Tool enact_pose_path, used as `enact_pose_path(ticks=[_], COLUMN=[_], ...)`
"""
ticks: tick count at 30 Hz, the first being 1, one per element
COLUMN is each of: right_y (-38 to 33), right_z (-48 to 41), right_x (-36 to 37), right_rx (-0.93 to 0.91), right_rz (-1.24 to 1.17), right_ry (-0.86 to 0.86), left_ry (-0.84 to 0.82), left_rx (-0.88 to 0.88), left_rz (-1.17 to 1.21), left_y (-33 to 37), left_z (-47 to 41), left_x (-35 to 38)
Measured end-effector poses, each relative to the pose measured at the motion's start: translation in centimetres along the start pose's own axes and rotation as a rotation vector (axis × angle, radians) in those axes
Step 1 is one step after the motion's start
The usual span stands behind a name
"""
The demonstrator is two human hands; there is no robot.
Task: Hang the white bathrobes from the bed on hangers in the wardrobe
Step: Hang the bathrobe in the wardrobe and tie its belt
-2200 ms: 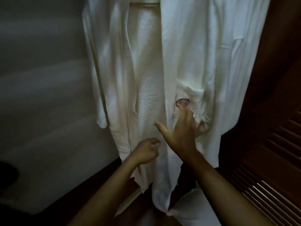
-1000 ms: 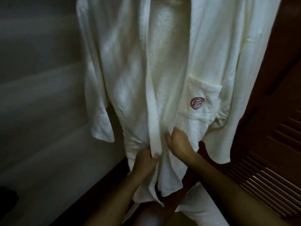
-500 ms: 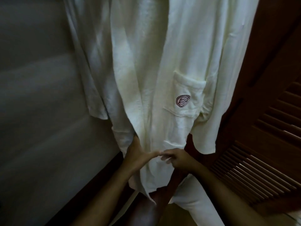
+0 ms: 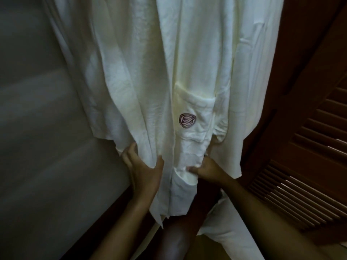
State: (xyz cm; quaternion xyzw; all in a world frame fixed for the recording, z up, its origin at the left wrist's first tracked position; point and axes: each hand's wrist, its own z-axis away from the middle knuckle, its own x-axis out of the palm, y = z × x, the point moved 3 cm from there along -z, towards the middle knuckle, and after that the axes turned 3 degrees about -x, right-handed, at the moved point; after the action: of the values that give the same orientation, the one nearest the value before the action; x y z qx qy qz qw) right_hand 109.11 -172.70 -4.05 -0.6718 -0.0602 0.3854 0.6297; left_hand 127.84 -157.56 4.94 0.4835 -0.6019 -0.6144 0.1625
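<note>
A white bathrobe [image 4: 150,72] hangs straight down in front of me and fills the upper middle of the view; its top and hanger are cut off by the frame. A chest pocket with a dark red emblem [image 4: 187,120] sits right of the front opening. My left hand [image 4: 143,171] grips the left front panel near its lower part. My right hand [image 4: 208,168] pinches the right front panel just below the pocket. More white cloth [image 4: 232,239] hangs lower down on the right, behind my right forearm.
A pale wall [image 4: 37,147] stands to the left, with a dark wooden base along its foot. A dark wooden louvred wardrobe door [image 4: 304,166] stands at the right, close to the robe's sleeve. The light is dim.
My hands have moved from touching each other at the opening to gripping the two front panels apart. The robe's front has closed over, and the view has moved closer and lower.
</note>
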Motion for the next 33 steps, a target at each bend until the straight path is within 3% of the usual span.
enact_pose_path(ticks=[2, 5, 7, 11, 13, 17, 21, 26, 29, 31, 33], right_y=[0.0, 0.0, 0.1, 0.6, 1.4, 2.1, 4.1, 1.1, -1.1, -2.2, -3.1], right_z=[-0.1, -0.6, -0.7, 0.6, 1.1, 1.5, 1.0, 2.0, 3.1, 3.8, 4.4], right_x=[0.3, 0.1, -0.2, -1.6, -2.8, -3.5, -3.9, -3.8, -3.5, -2.6, -2.0], right_rx=[0.008, 0.087, 0.170, 0.286, 0.284, 0.392, 0.385, 0.264, 0.162, 0.098, 0.145], right_rz=[0.055, 0.047, -0.034, -0.222, -0.253, -0.251, -0.101, -0.133, -0.416, -0.403, -0.345], right_ry=[-0.041, -0.089, -0.111, -0.116, -0.066, -0.115, -0.137, -0.178, -0.244, -0.364, -0.431], left_ry=[0.079, -0.072, -0.228, -0.583, -0.615, -0.343, -0.248, -0.025, -0.238, -0.422, -0.462], left_rx=[0.219, 0.296, 0.181, -0.268, -0.358, -0.164, 0.005, -0.060, -0.038, 0.001, 0.035], left_rz=[0.018, 0.034, 0.087, 0.688, 0.792, 0.298, 0.012, -0.048, 0.027, -0.002, -0.077], left_y=[4.2, 10.1, 12.0, 9.4, 8.1, 7.2, 6.2, 4.1, 3.3, 3.1, 3.1], left_z=[0.1, -1.7, -3.0, -7.5, -9.2, -11.2, -10.0, -2.9, 3.5, 6.1, 6.4], left_x=[-0.3, 1.2, 2.3, 2.3, 0.6, -0.8, 1.0, 2.6, 5.0, 6.9, 8.2])
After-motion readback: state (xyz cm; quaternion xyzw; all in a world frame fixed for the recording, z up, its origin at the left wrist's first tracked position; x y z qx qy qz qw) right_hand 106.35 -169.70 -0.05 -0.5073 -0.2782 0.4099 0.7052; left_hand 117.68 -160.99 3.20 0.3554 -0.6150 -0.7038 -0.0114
